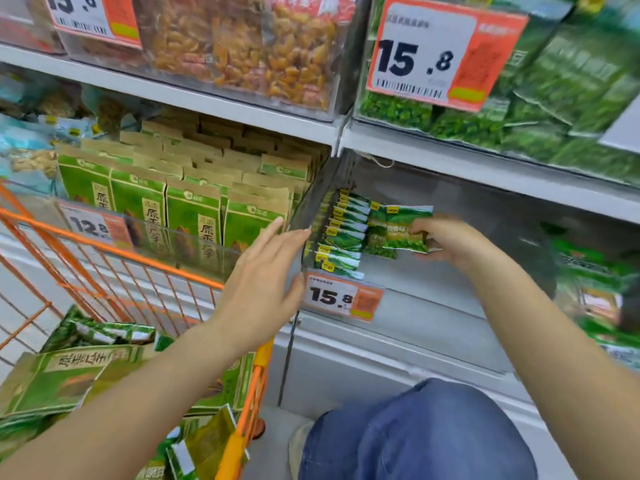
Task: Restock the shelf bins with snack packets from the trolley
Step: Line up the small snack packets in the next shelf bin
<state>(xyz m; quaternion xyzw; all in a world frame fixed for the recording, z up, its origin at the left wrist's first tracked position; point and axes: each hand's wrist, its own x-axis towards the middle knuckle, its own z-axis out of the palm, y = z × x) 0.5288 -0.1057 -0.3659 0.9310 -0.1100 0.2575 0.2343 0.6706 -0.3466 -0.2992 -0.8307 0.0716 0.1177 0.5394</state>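
My right hand (446, 239) pinching green snack packet (408, 232), inside clear shelf bin (450, 282), just beside standing row of packets (341, 233) at bin's left wall. My left hand (266, 271) flat, fingers straight, holding nothing, hovering near bin's left edge. Risk: row topples if new packet shoves it; slippery film could slide from pinch. Packet small, glossy, green, yellow corner tag. More packets down in orange trolley (242, 427).

Right hand (446, 237): pinches green packet (407, 233) inside clear bin (450, 271), beside packet row (341, 233) at bin's left wall. Left hand (266, 271): fingers straight, at bin's left front corner. Orange trolley (138, 258), lower left: green packets (62, 375).
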